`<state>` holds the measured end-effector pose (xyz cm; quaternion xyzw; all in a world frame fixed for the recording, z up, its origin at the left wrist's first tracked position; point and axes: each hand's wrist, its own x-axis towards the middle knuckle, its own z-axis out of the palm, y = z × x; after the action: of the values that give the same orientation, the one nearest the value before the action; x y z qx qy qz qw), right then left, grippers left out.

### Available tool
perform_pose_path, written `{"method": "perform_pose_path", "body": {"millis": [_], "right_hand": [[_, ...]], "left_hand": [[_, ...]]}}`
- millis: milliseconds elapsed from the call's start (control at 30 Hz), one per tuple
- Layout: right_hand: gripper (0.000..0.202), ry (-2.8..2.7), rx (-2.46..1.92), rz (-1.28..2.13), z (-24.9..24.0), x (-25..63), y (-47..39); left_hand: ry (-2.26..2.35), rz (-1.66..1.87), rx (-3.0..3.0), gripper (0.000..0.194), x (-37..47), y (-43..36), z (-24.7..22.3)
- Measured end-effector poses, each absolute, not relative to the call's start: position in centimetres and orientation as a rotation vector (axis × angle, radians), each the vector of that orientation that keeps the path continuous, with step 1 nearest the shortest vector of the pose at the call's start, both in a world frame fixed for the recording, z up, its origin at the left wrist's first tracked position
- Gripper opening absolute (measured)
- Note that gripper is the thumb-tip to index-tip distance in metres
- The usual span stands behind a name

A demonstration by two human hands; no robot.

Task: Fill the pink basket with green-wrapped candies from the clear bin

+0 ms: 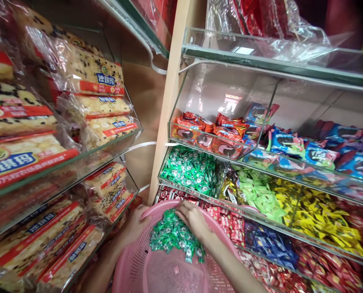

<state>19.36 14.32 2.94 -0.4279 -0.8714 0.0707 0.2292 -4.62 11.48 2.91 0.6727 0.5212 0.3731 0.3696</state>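
A pink plastic basket [169, 274] with perforated sides is tilted in front of me, below the shelves. Small green-wrapped candies [172, 234] lie heaped against its far inner side. My left hand [135, 221] is closed around the basket's left rim. Inside the basket, my right hand [192, 217] rests on the upper part of the heap near the far rim, its fingers curled down onto the candies. The fingertips of that hand are partly hidden. Just beyond the basket, a clear shelf bin holds more of the same green candies [190, 171].
Glass shelves with raised front edges hold packaged sachima bars [92, 77] on the left. To the right are yellow-wrapped candies [321, 215], light green packets [260, 195], blue packets [269, 244] and orange-red packets [211, 130]. A wooden upright [169, 101] divides the two shelf units.
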Motion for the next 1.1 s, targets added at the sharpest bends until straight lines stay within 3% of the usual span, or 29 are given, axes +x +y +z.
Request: {"method": "perform_pose_path", "body": {"millis": [233, 467, 633, 867, 1100], "right_hand": [[0.023, -2.399, -1.223, 0.07, 4.1, 18.9, 13.4], [0.023, -2.364, -1.035, -0.08, 11.0, 17.0, 12.6], [0.019, -2.202, -1.287, -0.212, 14.6, 16.0, 16.0], [0.026, -2.248, -1.536, -0.251, 15.0, 14.7, 19.4], [0.017, -2.201, -1.502, -0.247, 14.8, 15.6, 19.2]], "left_hand": [[1.349, 0.997, 1.698, 0.022, -4.6, 11.4, 3.1], [1.332, 1.008, 1.697, 0.024, -4.7, 11.4, 2.9], [1.332, 1.008, 1.713, 0.025, -4.6, 11.3, 2.9], [1.36, 1.013, 1.722, 0.023, -4.5, 11.4, 3.0], [1.349, 1.034, 1.683, 0.024, -4.7, 11.6, 2.7]]}}
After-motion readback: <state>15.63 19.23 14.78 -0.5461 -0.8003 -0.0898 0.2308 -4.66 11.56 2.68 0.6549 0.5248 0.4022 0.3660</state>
